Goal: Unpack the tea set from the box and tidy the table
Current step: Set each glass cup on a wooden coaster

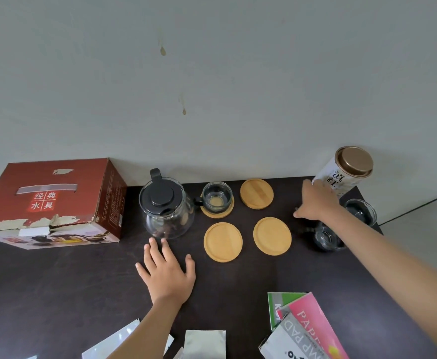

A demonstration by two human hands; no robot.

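Observation:
A red cardboard box (54, 200) stands at the back left of the dark table (57, 294). Beside it is a glass teapot (167, 208) with a black lid. Several round wooden coasters lie in the middle; one at the back (217, 212) carries a glass cup (217, 196), and the others (223, 242) (272, 235) (256, 193) are bare. My left hand (167, 273) rests flat on the table in front of the teapot, fingers spread. My right hand (314, 200) reaches to the back right, fingers against a white tea canister (345, 172) with a bronze lid. Two glass cups (327, 238) (359, 212) stand by my right forearm.
Paper pads in green, pink and grey (303, 330) lie at the front right. Silver foil packets (204, 344) (108, 345) sit along the front edge. A pale wall rises directly behind the table. The table's right edge runs close behind the canister.

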